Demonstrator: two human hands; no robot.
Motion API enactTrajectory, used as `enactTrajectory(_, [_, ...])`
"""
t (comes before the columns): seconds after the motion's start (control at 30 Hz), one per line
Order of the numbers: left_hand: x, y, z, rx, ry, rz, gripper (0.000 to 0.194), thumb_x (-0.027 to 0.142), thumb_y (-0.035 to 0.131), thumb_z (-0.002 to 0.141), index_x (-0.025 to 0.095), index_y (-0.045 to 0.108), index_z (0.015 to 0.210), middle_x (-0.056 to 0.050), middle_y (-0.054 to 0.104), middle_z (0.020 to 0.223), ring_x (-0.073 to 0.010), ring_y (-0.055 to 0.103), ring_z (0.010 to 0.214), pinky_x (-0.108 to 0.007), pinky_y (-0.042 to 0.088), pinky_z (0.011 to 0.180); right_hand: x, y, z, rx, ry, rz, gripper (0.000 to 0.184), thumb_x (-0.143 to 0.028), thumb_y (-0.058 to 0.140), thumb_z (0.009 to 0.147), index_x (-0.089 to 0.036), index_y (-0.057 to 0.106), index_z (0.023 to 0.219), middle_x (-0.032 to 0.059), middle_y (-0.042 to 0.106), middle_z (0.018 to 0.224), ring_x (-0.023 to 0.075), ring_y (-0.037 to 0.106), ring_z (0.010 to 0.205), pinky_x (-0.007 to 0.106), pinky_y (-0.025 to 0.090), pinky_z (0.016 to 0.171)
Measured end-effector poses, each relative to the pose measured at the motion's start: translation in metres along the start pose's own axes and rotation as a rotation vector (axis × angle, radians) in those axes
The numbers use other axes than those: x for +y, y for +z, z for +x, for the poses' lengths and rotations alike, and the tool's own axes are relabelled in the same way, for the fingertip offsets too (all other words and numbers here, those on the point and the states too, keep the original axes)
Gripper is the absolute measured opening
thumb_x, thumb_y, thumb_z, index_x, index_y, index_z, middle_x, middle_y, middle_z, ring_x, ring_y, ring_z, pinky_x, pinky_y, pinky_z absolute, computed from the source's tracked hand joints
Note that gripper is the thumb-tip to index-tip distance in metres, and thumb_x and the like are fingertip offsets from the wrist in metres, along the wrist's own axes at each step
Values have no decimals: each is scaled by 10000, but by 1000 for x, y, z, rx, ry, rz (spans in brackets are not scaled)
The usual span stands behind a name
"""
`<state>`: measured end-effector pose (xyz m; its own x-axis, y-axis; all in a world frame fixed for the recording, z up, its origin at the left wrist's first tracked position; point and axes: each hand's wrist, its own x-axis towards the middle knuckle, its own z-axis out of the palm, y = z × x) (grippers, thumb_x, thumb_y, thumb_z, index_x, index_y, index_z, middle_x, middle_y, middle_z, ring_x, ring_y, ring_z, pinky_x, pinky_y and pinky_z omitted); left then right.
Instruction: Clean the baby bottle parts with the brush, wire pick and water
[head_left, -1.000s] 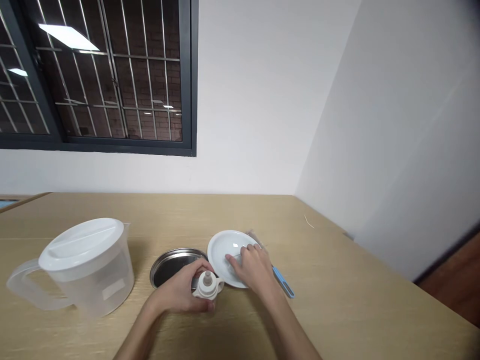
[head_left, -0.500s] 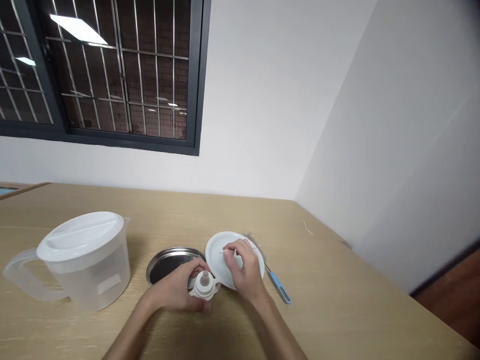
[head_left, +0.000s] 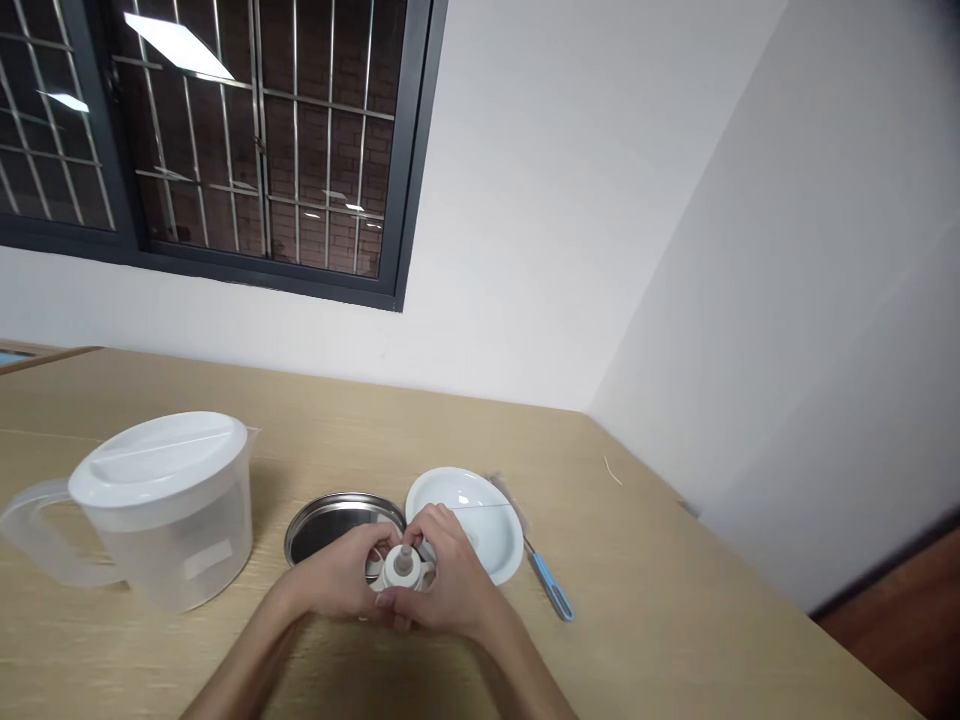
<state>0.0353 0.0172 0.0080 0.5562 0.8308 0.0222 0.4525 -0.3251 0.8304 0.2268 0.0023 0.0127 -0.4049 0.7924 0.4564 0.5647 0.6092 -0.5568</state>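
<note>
A small white bottle (head_left: 402,570) with a nipple-like top stands on the wooden table (head_left: 675,600). My left hand (head_left: 343,578) wraps round it from the left. My right hand (head_left: 450,580) closes on it from the right, fingers curled at its top. Just behind the hands lies a white plate (head_left: 480,520), and to its left a round metal dish (head_left: 330,522). What the right fingers pinch, if anything, is too small to see.
A clear plastic pitcher (head_left: 161,510) with a white lid stands at the left. A brush with a blue handle (head_left: 551,590) lies right of the plate. White walls meet in a corner behind the table, and a barred window (head_left: 225,150) is at upper left.
My right hand left the white plate and came down onto the bottle beside my left hand. The view shifted slightly to the left.
</note>
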Motion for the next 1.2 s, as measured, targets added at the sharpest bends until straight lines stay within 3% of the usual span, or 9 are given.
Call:
enactTrajectory(0.2, [14,-8,-2,-56,62,-80,294,184,768,552,164,700,838,-13,681,848,-192,586,802,-259,420,684,3,-1,3,-3,39,128,414,-249,885,539,-214,571,808,-17,547,837,185,499,849,274,392,728])
enactTrajectory(0.37, [16,-9,0,-173,128,-183,123,190,748,620,155,723,735,-10,697,745,-169,584,734,-259,430,694,4,-8,3,-70,73,177,414,-304,899,542,-215,618,832,-17,548,868,165,513,818,258,400,706])
enactTrajectory(0.67, [9,-10,1,-115,90,-111,277,285,841,549,207,779,808,-15,676,814,-202,581,833,-256,423,707,11,-17,2,-190,44,285,386,-335,872,613,-254,685,941,-9,577,946,186,527,923,284,425,810])
enactTrajectory(0.83, [8,-9,3,-144,122,-139,336,301,855,536,203,770,845,1,673,820,-189,573,823,-256,412,726,17,-19,0,-342,67,443,417,-288,775,727,-287,661,1128,11,531,1106,172,539,959,286,446,832])
enactTrajectory(0.9, [9,-9,3,-146,117,-144,316,285,850,534,188,758,821,9,666,787,-173,566,773,-247,406,688,16,-17,0,-324,85,415,544,-308,800,692,-293,617,1205,14,525,1119,178,536,969,300,445,857])
enactTrajectory(1.03, [11,-10,3,-170,131,-142,243,275,826,559,174,749,766,-7,681,778,-174,571,750,-250,406,673,14,-20,1,-168,165,273,850,-337,911,498,-307,554,1268,21,511,1161,224,506,1065,337,431,926])
enactTrajectory(1.1, [11,-10,3,-173,144,-146,266,272,828,559,181,755,798,-12,694,805,-180,574,769,-251,405,679,12,-26,0,-126,173,214,843,-319,914,488,-319,558,1252,20,508,1163,238,487,1104,353,411,960])
enactTrajectory(1.2, [8,-9,3,-155,138,-137,305,273,844,533,186,757,812,-6,689,804,-175,564,758,-244,396,662,8,-33,-1,-136,161,132,666,-277,870,572,-326,576,1167,0,533,1134,237,467,1113,369,373,982])
